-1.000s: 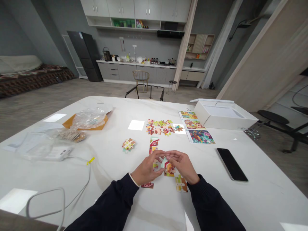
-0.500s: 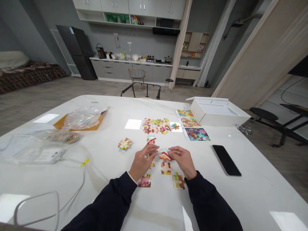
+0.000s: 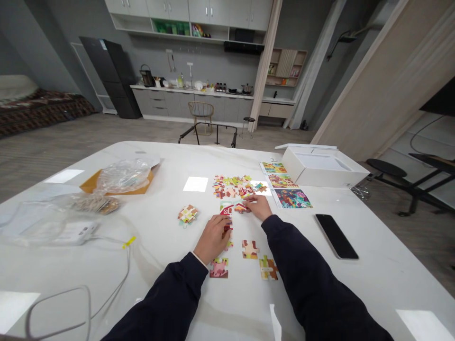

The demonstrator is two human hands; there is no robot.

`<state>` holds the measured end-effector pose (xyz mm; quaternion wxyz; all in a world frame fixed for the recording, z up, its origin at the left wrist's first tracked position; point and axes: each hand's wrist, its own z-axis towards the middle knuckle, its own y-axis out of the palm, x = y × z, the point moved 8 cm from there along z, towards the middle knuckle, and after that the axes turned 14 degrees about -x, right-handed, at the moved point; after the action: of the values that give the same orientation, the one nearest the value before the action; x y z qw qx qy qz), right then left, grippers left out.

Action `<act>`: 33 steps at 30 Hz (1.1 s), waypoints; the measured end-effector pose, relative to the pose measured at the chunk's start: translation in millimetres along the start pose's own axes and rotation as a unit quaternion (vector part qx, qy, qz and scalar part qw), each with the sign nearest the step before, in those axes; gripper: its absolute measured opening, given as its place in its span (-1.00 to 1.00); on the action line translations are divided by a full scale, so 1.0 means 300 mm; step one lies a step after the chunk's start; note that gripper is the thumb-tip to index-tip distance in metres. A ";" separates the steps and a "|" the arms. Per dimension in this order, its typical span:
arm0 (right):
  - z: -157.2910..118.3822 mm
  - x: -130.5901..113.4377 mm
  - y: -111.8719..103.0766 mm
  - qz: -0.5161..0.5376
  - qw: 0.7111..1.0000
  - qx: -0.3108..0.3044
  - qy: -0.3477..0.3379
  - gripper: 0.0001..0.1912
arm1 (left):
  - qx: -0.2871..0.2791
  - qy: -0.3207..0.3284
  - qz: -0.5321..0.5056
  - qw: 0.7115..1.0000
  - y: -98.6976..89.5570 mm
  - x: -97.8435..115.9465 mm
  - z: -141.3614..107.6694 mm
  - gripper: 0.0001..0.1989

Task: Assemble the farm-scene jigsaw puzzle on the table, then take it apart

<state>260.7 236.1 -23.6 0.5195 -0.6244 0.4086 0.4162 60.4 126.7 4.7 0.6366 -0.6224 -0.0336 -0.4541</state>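
My right hand (image 3: 259, 206) pinches a red-roofed puzzle piece (image 3: 241, 208) just right of a joined strip with a red barn (image 3: 226, 210). Fingers bent, my left hand (image 3: 213, 237) rests on the lower part of that strip and hides some of it. Nearer me lie a pink piece (image 3: 219, 268), a beige-and-brown piece (image 3: 250, 249) and a green-and-brown piece (image 3: 268, 268). Beyond my hands is a spread of loose pieces (image 3: 231, 182). A small pile of pieces (image 3: 187, 215) sits to the left.
Picture cards (image 3: 293, 198) and a white box (image 3: 320, 166) stand at the right, with a black phone (image 3: 336, 236) nearer. Plastic bags (image 3: 122, 176), an orange tray (image 3: 90, 182) and a cable (image 3: 128, 265) lie at the left. A chair stands beyond the table.
My right hand has moved forward with the red-roofed piece, from above the beige piece to beside the barn strip. My left hand has shifted slightly and lies lower over the strip.
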 end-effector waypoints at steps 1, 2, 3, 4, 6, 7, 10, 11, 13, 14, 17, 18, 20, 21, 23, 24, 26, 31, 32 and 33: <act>0.019 0.000 0.009 -0.016 1.000 0.004 0.000 -0.81 | 0.000 0.001 0.003 1.000 0.002 0.000 -0.001 -0.70; 0.031 0.001 0.015 -0.035 0.999 0.009 -0.002 -0.83 | 0.000 0.001 0.006 1.000 0.004 -0.001 -0.002 -0.69; 0.039 0.001 0.019 -0.054 0.998 0.013 -0.005 -0.85 | 0.000 0.001 0.008 1.000 0.007 -0.002 -0.002 -0.69; 0.044 0.000 0.021 -0.072 0.997 0.017 -0.009 -0.86 | 0.001 0.001 0.009 1.000 0.008 -0.003 -0.003 -0.69; 0.047 0.001 0.024 -0.107 0.994 0.020 -0.017 -0.88 | 0.002 -0.001 0.011 1.000 0.010 -0.004 -0.003 -0.70; 0.048 0.002 0.024 -0.123 0.992 0.019 -0.019 -0.88 | 0.001 -0.002 0.012 1.000 0.010 -0.003 -0.003 -0.70; 0.050 0.004 0.029 -0.163 0.986 0.010 -0.021 -0.87 | -0.003 -0.005 0.012 1.000 0.006 0.002 0.000 -0.70; 0.051 0.003 0.032 -0.175 0.984 0.006 -0.023 -0.85 | -0.003 -0.006 0.012 1.000 0.005 0.004 0.001 -0.70; 0.053 -0.003 0.039 -0.197 0.980 -0.005 -0.027 -0.79 | -0.002 -0.008 0.010 1.000 0.001 0.006 0.002 -0.72; 0.053 -0.007 0.043 -0.207 0.978 -0.011 -0.031 -0.77 | -0.002 -0.007 0.010 1.000 0.001 0.007 0.002 -0.72; 0.053 -0.021 0.056 -0.236 0.970 -0.028 -0.043 -0.74 | 0.000 0.002 0.011 1.000 0.002 0.009 0.003 -0.75; 0.053 -0.025 0.059 -0.244 0.968 -0.032 -0.048 -0.74 | 0.001 0.006 0.011 1.000 0.003 0.009 0.003 -0.76; 0.053 -0.031 0.064 -0.257 0.964 -0.041 -0.057 -0.74 | 0.004 0.008 0.010 1.000 0.004 0.005 0.003 -0.76; 0.054 -0.032 0.065 -0.261 0.962 -0.045 -0.061 -0.75 | 0.003 0.006 0.010 1.000 0.006 0.001 0.003 -0.76; 0.056 -0.033 0.067 -0.268 0.960 -0.054 -0.067 -0.76 | -0.001 0.003 0.012 1.000 0.010 -0.004 0.003 -0.75; 0.057 -0.033 0.068 -0.270 0.959 -0.058 -0.070 -0.77 | -0.003 0.004 0.014 1.000 0.011 -0.004 0.004 -0.74; 0.060 -0.032 0.067 -0.272 0.957 -0.065 -0.072 -0.77 | -0.004 0.007 0.015 1.000 0.009 0.000 0.004 -0.74; 0.067 -0.037 0.066 -0.271 0.957 -0.078 -0.071 -0.76 | -0.002 -0.006 0.009 1.000 -0.004 0.004 0.002 -0.76; 0.067 -0.040 0.066 -0.269 0.957 -0.080 -0.071 -0.75 | -0.003 -0.009 0.007 1.000 -0.003 0.003 0.003 -0.76; 0.067 -0.042 0.067 -0.268 0.957 -0.081 -0.071 -0.75 | -0.005 -0.011 0.005 1.000 -0.001 0.001 0.003 -0.76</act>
<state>235.7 254.4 -20.2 0.5870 -0.7201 0.1533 0.3368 60.8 127.3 5.4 0.6357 -0.6303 -0.0349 -0.4443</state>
